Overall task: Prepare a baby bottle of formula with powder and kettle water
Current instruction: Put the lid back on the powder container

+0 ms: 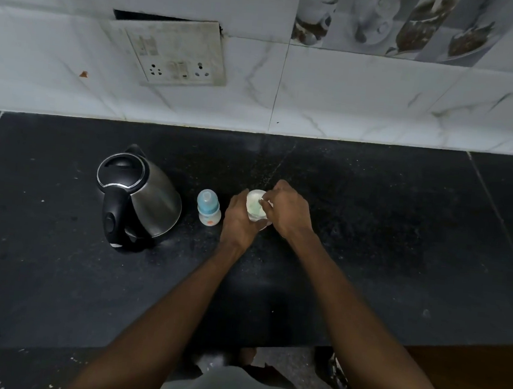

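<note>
On the dark counter [369, 235] | our left hand [239, 220] grips the small powder jar [255, 208] by its side | right hand [288, 209] pinches, seemingly a scoop, inside | jar light, slippery | capped bottle [208, 207] beside kettle [137, 198]

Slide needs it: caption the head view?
Both hands work at a small powder jar beside a capped baby bottle and kettle.

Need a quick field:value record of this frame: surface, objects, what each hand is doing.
surface: dark stone counter, tiled wall behind
kettle: steel kettle, lid closed, left of bottle
bottle: baby bottle, upright, blue teat cap on, untouched
container: small clear container, open top, pale contents
left hand: left hand wraps the container's side
right hand: right hand, fingertips at the container's rim; held item unclear
</note>
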A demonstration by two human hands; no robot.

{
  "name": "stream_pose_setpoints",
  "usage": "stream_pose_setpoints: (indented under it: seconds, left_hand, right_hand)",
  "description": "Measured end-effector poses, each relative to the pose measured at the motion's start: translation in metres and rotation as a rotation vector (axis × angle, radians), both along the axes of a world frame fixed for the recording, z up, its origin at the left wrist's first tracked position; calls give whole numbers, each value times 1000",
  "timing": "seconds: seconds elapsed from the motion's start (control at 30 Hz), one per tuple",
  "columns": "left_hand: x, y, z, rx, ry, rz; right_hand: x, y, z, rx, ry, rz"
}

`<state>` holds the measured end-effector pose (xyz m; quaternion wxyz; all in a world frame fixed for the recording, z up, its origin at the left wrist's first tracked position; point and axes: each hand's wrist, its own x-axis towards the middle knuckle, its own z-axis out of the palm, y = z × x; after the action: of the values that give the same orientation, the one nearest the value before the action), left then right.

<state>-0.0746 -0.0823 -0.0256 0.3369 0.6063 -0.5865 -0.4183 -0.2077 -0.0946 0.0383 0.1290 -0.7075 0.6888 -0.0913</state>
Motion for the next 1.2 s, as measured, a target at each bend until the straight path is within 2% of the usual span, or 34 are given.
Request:
stream_pose_setpoints:
  seconds: [0.13, 0.27, 0.37, 0.43, 0.5, 0.6, 0.7, 0.9, 1.03, 1.2]
  left_hand:
    - [-1, 0, -1, -36, 25, 29]
    - [1, 1, 0, -51, -15, 17]
    - [2, 1, 4, -39, -15, 8]
    - [3, -1, 6, -12, -31, 17]
    - [3, -2, 5, 1, -39, 31]
    - [4, 0, 0, 14, -5, 51]
    - [4, 2, -1, 17, 20, 72]
    - [3, 2, -1, 17, 25, 76]
    - [5, 3, 0, 21, 15, 74]
    - [5, 4, 0, 30, 24, 93]
  right_hand:
    - [9, -7, -11, 5, 64, 15]
    - [4, -16, -14, 47, -23, -20]
    - [-20, -5, -14, -40, -243, -18]
    - [-37, 6, -20, -189, -381, -100]
    - [-50, 18, -29, -226, -443, -220]
    - [-67, 31, -45, -39, -425, -329]
    - [-72, 36, -56, 204, -289, -296]
    - [-62, 38, -70, 334, -54, -239]
    - [-68, 40, -76, 299, -123, -261]
    - [-70, 40, -54, 217, -342, -276]
